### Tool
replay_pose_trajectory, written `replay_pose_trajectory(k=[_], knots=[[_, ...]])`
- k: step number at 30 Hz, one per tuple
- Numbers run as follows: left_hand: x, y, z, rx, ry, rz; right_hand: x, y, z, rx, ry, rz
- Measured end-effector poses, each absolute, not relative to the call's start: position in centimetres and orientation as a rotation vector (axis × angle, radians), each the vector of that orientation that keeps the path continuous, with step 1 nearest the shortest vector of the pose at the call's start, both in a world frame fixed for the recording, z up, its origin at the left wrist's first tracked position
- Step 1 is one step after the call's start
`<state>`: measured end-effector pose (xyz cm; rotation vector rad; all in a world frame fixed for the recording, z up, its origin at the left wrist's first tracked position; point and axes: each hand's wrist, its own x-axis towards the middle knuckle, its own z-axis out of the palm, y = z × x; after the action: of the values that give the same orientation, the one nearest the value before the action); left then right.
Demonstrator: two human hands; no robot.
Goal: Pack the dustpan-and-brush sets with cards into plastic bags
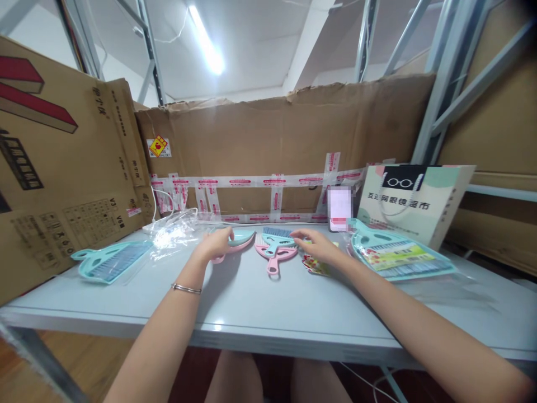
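Note:
My left hand rests on a teal and pink mini dustpan on the pale table, fingers curled over its edge. My right hand reaches to a pink dustpan with a teal brush lying on it, fingertips touching the brush's right side. Under the right hand lie small colourful printed cards.
A bagged teal dustpan set lies at the left, with clear plastic bags behind it. A stack of bagged sets with cards sits at the right before a paper gift bag. A phone leans on the cardboard wall.

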<state>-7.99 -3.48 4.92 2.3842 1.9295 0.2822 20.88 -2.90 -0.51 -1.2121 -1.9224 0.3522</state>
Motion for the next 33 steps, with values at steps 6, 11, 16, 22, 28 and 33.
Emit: replay_pose_trajectory(k=[6,11,16,22,28,33], knots=[[-8.2,-3.9,5.5,2.542,2.268,0.426,20.9,-3.4,0.0,-1.212,-1.885,0.348],[-8.0,-4.5,6.8,2.940,2.102,0.929,21.1,-3.2,0.5,-1.125,-1.668,0.320],[-6.8,-5.2,7.0,3.109,1.402,1.327,21.7,-2.8,1.7,-1.012,-1.357,0.550],[-4.3,-5.7,5.9,3.023,0.927,1.274,20.6,-5.5,2.7,-0.966,-1.701,1.142],[-4.5,-5.1,6.0,2.224,0.974,1.568,18.4,-6.1,1.9,-1.029,-1.538,1.057],[-5.0,-6.3,6.4,1.805,0.997,0.866,17.9,-5.5,1.3,-1.033,-1.521,0.963]])
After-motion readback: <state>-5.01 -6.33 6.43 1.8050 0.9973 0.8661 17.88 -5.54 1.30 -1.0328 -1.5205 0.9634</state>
